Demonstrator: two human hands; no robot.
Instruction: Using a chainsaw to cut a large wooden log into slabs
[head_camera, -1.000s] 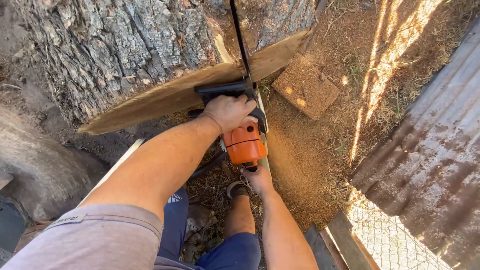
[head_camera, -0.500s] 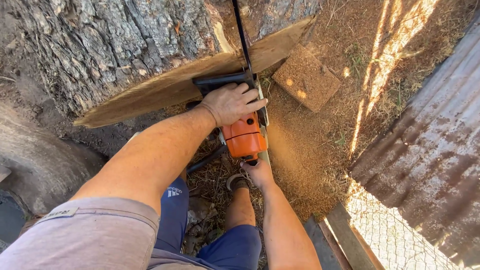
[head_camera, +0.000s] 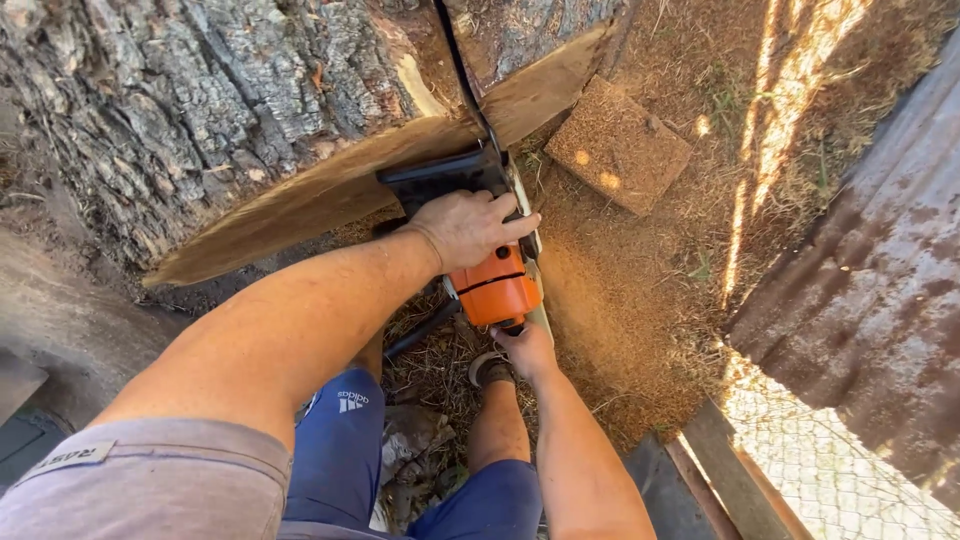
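A log (head_camera: 200, 110) is lying across the upper left of the frame, with a chainsaw (head_camera: 490, 270) at centre reaching up into it. The left hand (head_camera: 470, 225) is resting on top of the saw, the right hand (head_camera: 525, 350) just below it. A wood slab (head_camera: 618, 145) is lying upper right on sawdust-covered ground (head_camera: 620, 300), and sheet metal (head_camera: 870, 300) is standing along the right edge.

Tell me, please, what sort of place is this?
Probably an outdoor yard or rural plot: a thick log lies on sawdust-covered ground, beside a rusty corrugated metal sheet and wire mesh fencing.
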